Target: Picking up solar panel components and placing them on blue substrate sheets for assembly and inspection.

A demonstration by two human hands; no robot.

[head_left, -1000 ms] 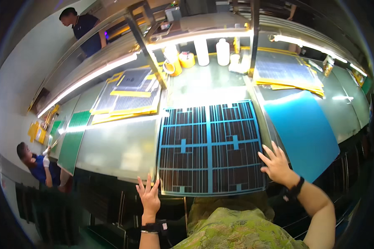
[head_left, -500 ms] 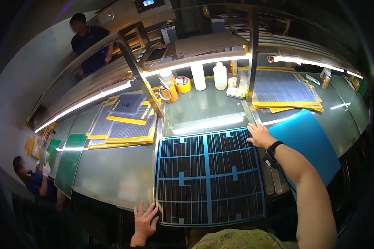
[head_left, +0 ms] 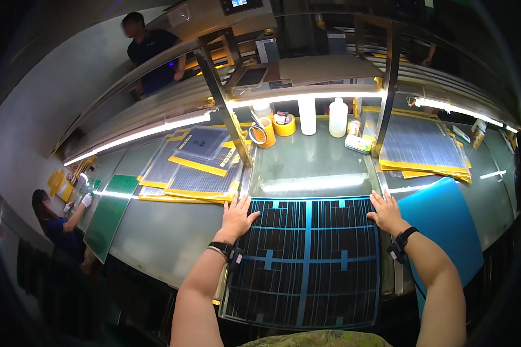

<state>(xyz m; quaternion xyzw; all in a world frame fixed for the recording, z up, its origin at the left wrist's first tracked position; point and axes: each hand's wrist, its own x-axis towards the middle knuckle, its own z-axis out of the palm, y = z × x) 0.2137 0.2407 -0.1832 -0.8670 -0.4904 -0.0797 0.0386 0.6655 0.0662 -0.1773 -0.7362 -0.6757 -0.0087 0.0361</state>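
Your left hand (head_left: 237, 217) lies flat on the far left corner of the dark solar cell panel (head_left: 307, 260), fingers (head_left: 244, 202) spread and released, palm down on the cells with the fingertips reaching toward the panel's far edge. Your right hand (head_left: 385, 213) rests the same way on the far right corner, fingers loose and splayed, grasping nothing; its fingertips sit just at the panel's far edge. The panel lies flat on the table (head_left: 173, 243) at its near edge, straight in front of you, its near side running out past the table's near edge toward your body. A blue sheet (head_left: 446, 225) lies just beside the panel on its right, under your right forearm. Toward the table's far edge stand two white bottles (head_left: 323, 115) and yellow tape rolls (head_left: 283, 124). Stacks of yellow-bordered sheets (head_left: 194, 170) lie near the far left, and another stack (head_left: 419, 144) at the far right.
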